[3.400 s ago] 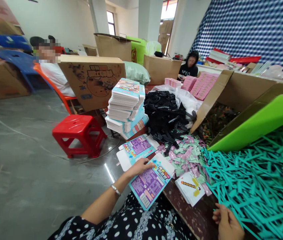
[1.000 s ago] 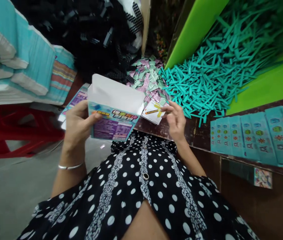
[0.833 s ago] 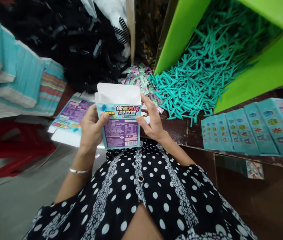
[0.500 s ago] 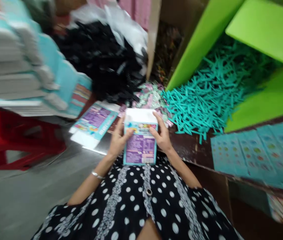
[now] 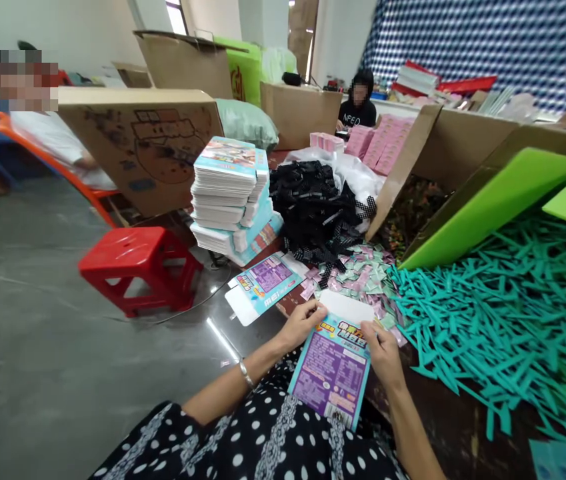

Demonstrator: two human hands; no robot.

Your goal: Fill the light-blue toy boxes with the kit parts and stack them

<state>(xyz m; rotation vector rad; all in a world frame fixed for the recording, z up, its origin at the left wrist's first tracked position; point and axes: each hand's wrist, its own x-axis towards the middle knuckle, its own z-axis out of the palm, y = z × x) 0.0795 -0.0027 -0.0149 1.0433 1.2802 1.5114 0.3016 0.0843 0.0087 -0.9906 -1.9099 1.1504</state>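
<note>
A purple and turquoise printed carton [image 5: 331, 370] rests against my lap, its white flap turned up at the top. My left hand [image 5: 304, 325] pinches its upper left edge, and my right hand [image 5: 383, 347] grips the upper right edge. Just beyond lies another carton [image 5: 265, 283], flat on the table edge. Small pink and green sachets [image 5: 363, 273] are heaped past the flap. To the right spreads a big pile of turquoise plastic pieces [image 5: 487, 320]. Whether anything is inside the held carton cannot be seen.
A tall stack of flat cartons [image 5: 225, 193] stands at the table's left edge, beside a heap of black strips [image 5: 313, 207]. On the floor is a red stool [image 5: 137, 260]. Cardboard boxes [image 5: 147, 153] stand behind. Two other people sit farther back, one in a black hood [image 5: 357, 113].
The camera has tilted up and turned left, bringing the room and other people into view. Both hands still hold the carton, which now appears lower and farther right, slightly slanted.
</note>
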